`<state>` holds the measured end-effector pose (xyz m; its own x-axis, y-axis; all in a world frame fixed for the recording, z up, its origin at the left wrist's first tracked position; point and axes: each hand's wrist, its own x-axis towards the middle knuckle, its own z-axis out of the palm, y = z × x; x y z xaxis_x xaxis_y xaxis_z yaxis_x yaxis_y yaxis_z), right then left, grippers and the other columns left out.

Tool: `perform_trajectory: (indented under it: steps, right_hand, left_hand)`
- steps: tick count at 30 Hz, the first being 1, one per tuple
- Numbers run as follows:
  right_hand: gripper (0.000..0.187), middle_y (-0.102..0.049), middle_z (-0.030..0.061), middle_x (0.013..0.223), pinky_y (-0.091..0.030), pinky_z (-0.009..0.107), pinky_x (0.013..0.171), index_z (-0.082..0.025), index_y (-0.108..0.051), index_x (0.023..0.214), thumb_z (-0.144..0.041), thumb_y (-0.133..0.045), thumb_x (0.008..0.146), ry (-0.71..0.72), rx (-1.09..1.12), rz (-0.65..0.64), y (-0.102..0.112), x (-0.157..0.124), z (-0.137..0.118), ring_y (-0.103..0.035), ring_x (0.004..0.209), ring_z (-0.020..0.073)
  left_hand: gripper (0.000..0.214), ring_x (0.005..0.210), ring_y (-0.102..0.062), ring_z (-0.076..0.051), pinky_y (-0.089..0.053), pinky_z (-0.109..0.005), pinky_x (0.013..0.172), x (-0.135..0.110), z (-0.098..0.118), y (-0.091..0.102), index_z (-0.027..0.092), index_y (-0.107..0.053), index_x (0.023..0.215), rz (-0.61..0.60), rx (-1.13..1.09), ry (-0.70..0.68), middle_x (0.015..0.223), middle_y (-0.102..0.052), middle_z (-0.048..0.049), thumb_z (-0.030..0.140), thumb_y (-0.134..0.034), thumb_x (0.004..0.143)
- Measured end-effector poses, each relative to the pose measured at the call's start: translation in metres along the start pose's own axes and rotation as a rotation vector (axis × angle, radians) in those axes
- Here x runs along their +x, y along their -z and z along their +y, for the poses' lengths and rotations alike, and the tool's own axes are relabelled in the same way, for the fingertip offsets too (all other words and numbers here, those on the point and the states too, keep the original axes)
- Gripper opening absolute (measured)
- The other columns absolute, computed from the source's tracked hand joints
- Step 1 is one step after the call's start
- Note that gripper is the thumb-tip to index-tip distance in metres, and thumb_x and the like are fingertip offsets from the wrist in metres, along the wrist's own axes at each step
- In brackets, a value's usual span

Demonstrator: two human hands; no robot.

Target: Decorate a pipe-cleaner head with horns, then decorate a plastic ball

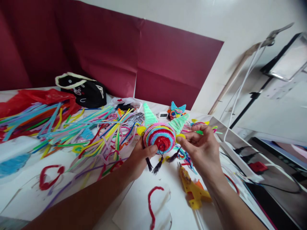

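My left hand (139,158) is closed round the underside of a striped pipe-cleaner craft piece (160,136), a round coil in red, pink, blue and yellow with two mint green cones on top, yellow side discs and black tassels hanging below. My right hand (203,147) grips its right side, fingers pinched at the yellow disc and right cone, with a green pipe cleaner end (199,132) showing among the fingers. Both hands hold the piece just above the white table (134,204).
A big heap of coloured pipe cleaners (79,131) covers the table's left. A yellow glue gun (192,188) lies under my right wrist. A red bent pipe cleaner (152,201), a black bag (83,91), a red plastic bag (35,97), a small blue-eared craft figure (177,111) and cables at right.
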<state>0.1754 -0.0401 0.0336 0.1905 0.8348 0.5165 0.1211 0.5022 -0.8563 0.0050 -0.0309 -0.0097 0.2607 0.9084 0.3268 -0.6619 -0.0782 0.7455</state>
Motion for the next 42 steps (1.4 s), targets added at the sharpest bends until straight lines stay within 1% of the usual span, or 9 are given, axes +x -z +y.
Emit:
perform_trajectory:
  steps: [6, 14, 18, 23, 29, 33, 35, 39, 42]
  right_hand:
    - [0.045, -0.069, -0.0053, 0.066, -0.045, 0.026, 0.056, -0.025, -0.047, 0.095, -0.03, -0.083, 0.068, -0.017, 0.007, -0.018, 0.002, -0.001, -0.002, -0.06, 0.057, 0.0122]
    - [0.036, -0.073, -0.0004, 0.077, -0.053, 0.03, 0.066, -0.024, -0.053, 0.095, -0.03, -0.081, 0.073, -0.055, 0.04, -0.069, 0.004, -0.004, -0.004, -0.07, 0.073, 0.0168]
    - [0.034, -0.073, -0.0006, 0.076, -0.053, 0.029, 0.067, -0.024, -0.054, 0.096, -0.03, -0.08, 0.075, -0.061, 0.05, -0.073, 0.004, -0.005, -0.006, -0.069, 0.074, 0.0158]
    - [0.033, -0.071, -0.002, 0.073, -0.051, 0.026, 0.064, -0.023, -0.055, 0.097, -0.032, -0.079, 0.076, -0.072, 0.055, -0.061, 0.003, -0.006, -0.008, -0.067, 0.072, 0.0145]
    - [0.034, -0.072, -0.0007, 0.075, -0.051, 0.027, 0.062, -0.022, -0.057, 0.098, -0.033, -0.079, 0.075, -0.079, 0.031, -0.056, 0.006, -0.008, -0.01, -0.064, 0.067, 0.0138]
    - [0.026, -0.071, 0.0027, 0.089, -0.052, 0.028, 0.066, -0.022, -0.062, 0.098, -0.034, -0.075, 0.079, 0.003, -0.026, -0.007, 0.014, -0.008, -0.01, -0.063, 0.072, 0.0136]
    - [0.021, -0.07, 0.0029, 0.086, -0.051, 0.027, 0.063, -0.02, -0.065, 0.094, -0.038, -0.07, 0.083, 0.032, -0.093, 0.029, 0.019, -0.008, -0.006, -0.061, 0.069, 0.013]
    - [0.026, -0.061, -0.0007, 0.063, -0.044, 0.024, 0.052, -0.019, -0.064, 0.079, -0.043, -0.062, 0.087, -0.056, -0.303, -0.125, 0.03, -0.011, 0.011, -0.055, 0.057, 0.012]
    - [0.025, -0.064, 0.0002, 0.066, -0.043, 0.025, 0.052, -0.019, -0.063, 0.081, -0.041, -0.056, 0.09, -0.09, -0.504, -0.311, 0.045, -0.02, 0.022, -0.057, 0.057, 0.0132]
  left_hand:
    - [0.049, 0.106, -0.064, -0.029, -0.048, -0.045, 0.098, 0.0, 0.0, 0.001, 0.02, -0.061, 0.111, -0.001, -0.01, -0.002, 0.105, -0.071, -0.0079, 0.036, -0.08, 0.068]
    - [0.053, 0.106, -0.064, -0.028, -0.048, -0.045, 0.097, 0.0, -0.001, 0.001, 0.021, -0.06, 0.115, 0.012, -0.026, 0.008, 0.105, -0.071, -0.0072, 0.035, -0.08, 0.068]
    - [0.062, 0.105, -0.065, -0.028, -0.049, -0.044, 0.096, 0.0, 0.001, 0.0, 0.023, -0.058, 0.121, 0.05, -0.024, 0.027, 0.104, -0.071, -0.0064, 0.036, -0.082, 0.066]
    - [0.057, 0.105, -0.065, -0.029, -0.049, -0.045, 0.097, -0.001, 0.004, -0.003, 0.02, -0.06, 0.118, 0.018, -0.026, 0.016, 0.105, -0.071, -0.0082, 0.036, -0.08, 0.067]
    - [0.053, 0.109, -0.064, -0.03, -0.048, -0.046, 0.098, -0.001, 0.002, -0.004, 0.02, -0.06, 0.111, 0.059, -0.046, 0.034, 0.107, -0.071, -0.0083, 0.034, -0.082, 0.065]
    - [0.052, 0.105, -0.065, -0.03, -0.051, -0.046, 0.092, 0.001, 0.0, 0.001, 0.021, -0.06, 0.109, 0.084, -0.04, 0.04, 0.105, -0.071, -0.0072, 0.036, -0.082, 0.064]
    - [0.049, 0.104, -0.065, -0.03, -0.052, -0.045, 0.089, 0.003, 0.001, 0.003, 0.02, -0.062, 0.106, 0.081, -0.035, 0.028, 0.104, -0.071, -0.0072, 0.037, -0.082, 0.065]
    - [0.044, 0.101, -0.066, -0.028, -0.054, -0.043, 0.086, 0.005, 0.002, 0.004, 0.019, -0.062, 0.102, 0.069, -0.035, -0.012, 0.102, -0.071, -0.0073, 0.037, -0.08, 0.067]
    - [0.046, 0.101, -0.066, -0.028, -0.054, -0.042, 0.084, 0.006, 0.004, 0.003, 0.019, -0.06, 0.104, 0.067, -0.044, -0.013, 0.103, -0.071, -0.0068, 0.037, -0.081, 0.066]
